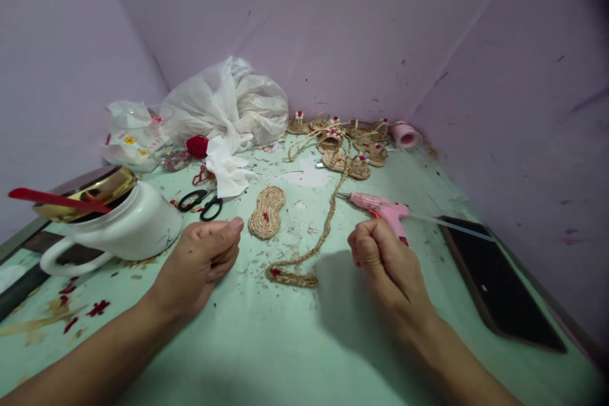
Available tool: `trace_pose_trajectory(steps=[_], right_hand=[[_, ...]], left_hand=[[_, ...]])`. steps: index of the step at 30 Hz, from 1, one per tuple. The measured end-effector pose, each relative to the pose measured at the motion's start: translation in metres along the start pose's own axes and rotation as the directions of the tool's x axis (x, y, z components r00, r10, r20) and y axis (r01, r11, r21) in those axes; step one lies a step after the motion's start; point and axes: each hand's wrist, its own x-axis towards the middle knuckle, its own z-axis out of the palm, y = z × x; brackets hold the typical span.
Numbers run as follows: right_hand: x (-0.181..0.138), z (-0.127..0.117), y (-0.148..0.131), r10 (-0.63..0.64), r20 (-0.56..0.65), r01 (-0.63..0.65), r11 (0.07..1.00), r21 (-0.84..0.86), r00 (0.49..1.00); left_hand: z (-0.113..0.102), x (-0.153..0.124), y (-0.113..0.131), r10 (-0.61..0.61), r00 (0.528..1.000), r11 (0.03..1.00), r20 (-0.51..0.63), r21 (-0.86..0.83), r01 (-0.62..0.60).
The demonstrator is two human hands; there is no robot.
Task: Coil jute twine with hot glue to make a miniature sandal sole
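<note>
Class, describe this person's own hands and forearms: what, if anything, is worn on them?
The left hand and right hand are ungloved, with no rings visible. The left forearm and right forearm show no sleeve, watch or bracelet.

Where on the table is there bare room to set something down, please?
The widest bare patch of green table is in front, bordered by the left forearm, right forearm and folded braid. A smaller, shadowed one lies between the braid and the right hand. Crowded: the back, with plastic bag and woven sandals, and the left, with white mug.
</note>
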Motion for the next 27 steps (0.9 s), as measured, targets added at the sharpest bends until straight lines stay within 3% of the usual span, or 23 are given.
trace_pose_trajectory(steps=[2,4,7,10,16,21,24,27], right_hand=[[0.001,0.000,-0.002,-0.008,0.094,0.016,0.997,-0.077,0.996],[0.000,0.002,-0.004,-0.016,0.233,0.050,0.989,-0.142,0.972],[-0.002,0.009,-0.005,-0.011,0.392,0.079,0.984,-0.159,0.920],[-0.006,0.017,-0.004,-0.019,0.450,0.102,0.982,-0.161,0.893],[-0.006,0.021,-0.004,-0.015,0.529,0.137,0.972,-0.192,0.848],[-0.004,0.025,-0.006,-0.059,0.576,0.278,0.913,-0.300,0.815],[-0.004,0.029,-0.002,-0.157,0.545,0.385,0.860,-0.334,0.824],[-0.005,0.031,0.002,-0.217,0.481,0.402,0.856,-0.325,0.850]], left_hand=[[0.003,-0.003,-0.004,0.108,0.994,0.968,-0.016,0.229,-0.102],[0.006,-0.005,-0.009,0.257,0.963,0.852,0.075,0.453,-0.263],[0.011,-0.008,-0.018,0.434,0.842,0.625,0.320,0.566,-0.538],[0.017,-0.007,-0.028,0.437,0.751,0.437,0.495,0.613,-0.658],[0.026,-0.002,-0.032,0.414,0.664,0.170,0.623,0.663,-0.729],[0.029,0.004,-0.025,0.301,0.592,0.069,0.747,0.603,-0.795],[0.028,0.008,-0.023,0.296,0.533,0.075,0.792,0.537,-0.840],[0.028,0.012,-0.021,0.311,0.495,0.102,0.811,0.490,-0.866]])
